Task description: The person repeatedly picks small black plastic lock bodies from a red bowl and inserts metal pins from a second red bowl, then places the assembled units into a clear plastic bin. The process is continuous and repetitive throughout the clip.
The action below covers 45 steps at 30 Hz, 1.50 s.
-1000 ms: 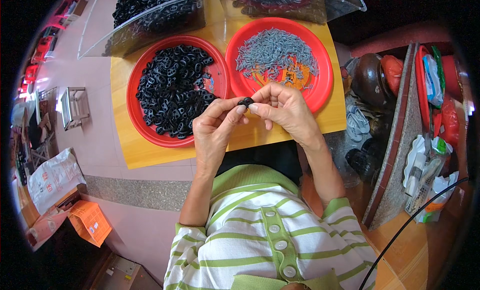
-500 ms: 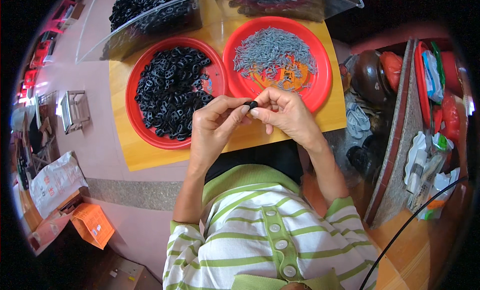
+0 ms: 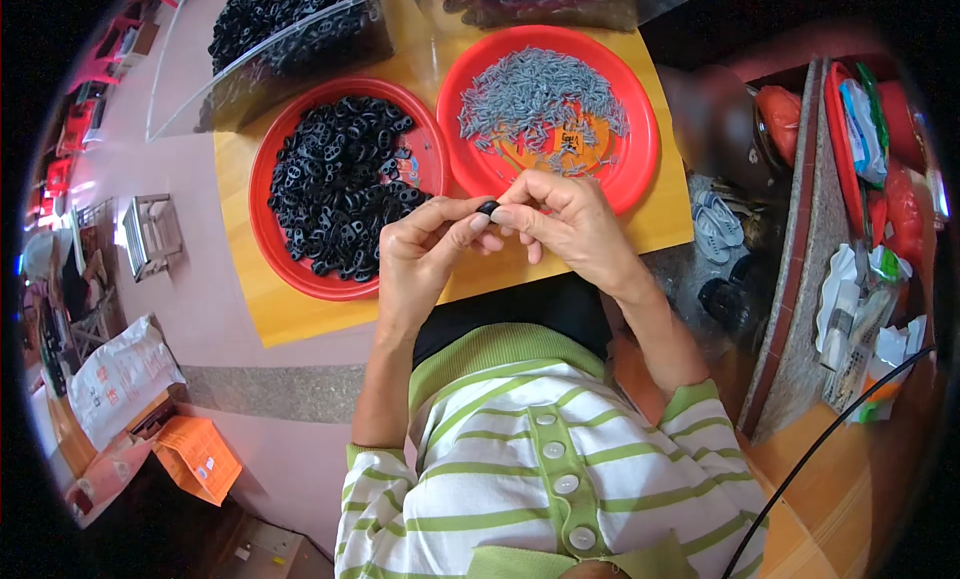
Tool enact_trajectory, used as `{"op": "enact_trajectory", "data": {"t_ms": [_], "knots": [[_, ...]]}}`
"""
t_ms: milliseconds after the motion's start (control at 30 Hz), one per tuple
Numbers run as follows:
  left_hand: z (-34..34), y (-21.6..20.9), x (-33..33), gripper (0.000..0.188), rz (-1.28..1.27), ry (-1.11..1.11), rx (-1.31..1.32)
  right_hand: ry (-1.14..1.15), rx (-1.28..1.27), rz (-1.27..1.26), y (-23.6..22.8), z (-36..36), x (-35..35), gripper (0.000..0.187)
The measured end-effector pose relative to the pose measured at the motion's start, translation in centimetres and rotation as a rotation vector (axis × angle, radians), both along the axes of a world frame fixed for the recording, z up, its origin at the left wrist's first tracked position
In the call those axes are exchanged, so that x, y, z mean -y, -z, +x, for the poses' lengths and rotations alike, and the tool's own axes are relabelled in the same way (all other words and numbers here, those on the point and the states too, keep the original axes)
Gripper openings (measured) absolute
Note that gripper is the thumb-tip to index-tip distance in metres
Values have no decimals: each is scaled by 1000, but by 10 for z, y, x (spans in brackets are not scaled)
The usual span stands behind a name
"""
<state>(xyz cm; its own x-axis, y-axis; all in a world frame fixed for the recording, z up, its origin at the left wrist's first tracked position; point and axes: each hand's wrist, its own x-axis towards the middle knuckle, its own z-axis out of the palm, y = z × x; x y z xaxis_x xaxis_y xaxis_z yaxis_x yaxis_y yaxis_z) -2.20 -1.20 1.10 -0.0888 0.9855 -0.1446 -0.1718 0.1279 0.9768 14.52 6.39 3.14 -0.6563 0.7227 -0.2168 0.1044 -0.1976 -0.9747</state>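
Between my fingertips, just in front of the two red trays, is a small black plastic piece. My left hand pinches it from the left with thumb and forefinger. From the right, my right hand pinches the same piece, its thumb and forefinger meeting my left fingertips. Much of the piece is hidden by the fingers. Beyond my left hand, a round red tray holds a heap of black oval two-holed pieces. Past my right hand, another red tray holds many small grey pins.
Clear plastic bins with more black pieces stand at the table's far edge. The trays rest on a yellow table. Sandals lie on the floor at right, by a stone ledge. A black cable runs at lower right.
Both hands stay together on the black piece, which has turned slightly between the fingertips and shifted a little left. The whole view has also shifted slightly.
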Motion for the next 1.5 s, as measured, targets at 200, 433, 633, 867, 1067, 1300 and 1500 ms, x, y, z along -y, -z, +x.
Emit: {"op": "enact_trajectory", "data": {"t_ms": [200, 433, 633, 867, 1067, 1300, 1500], "knots": [[5, -4, 2, 17, -36, -23, 106, 6, -56, -107, 11, 4, 0, 15], [9, -2, -1, 14, -70, -218, 320, 110, 65, 147, -1, -9, 3, 20], [18, -4, -5, 17, -61, -350, 583, 272, -27, 505, -6, -22, 15, 33], [32, -5, -3, 19, -94, -367, 809, 273, 42, 854, 3, -20, 11, 34], [38, -13, -2, 19, -121, -369, 824, 286, -19, 753, 7, -18, 8, 31], [34, -5, 0, 16, -11, -340, 582, 228, -105, 553, 4, -12, 4, 29], [27, -4, 2, 14, 20, -311, 352, 216, -88, 461, 0, -9, 5, 23]]}}
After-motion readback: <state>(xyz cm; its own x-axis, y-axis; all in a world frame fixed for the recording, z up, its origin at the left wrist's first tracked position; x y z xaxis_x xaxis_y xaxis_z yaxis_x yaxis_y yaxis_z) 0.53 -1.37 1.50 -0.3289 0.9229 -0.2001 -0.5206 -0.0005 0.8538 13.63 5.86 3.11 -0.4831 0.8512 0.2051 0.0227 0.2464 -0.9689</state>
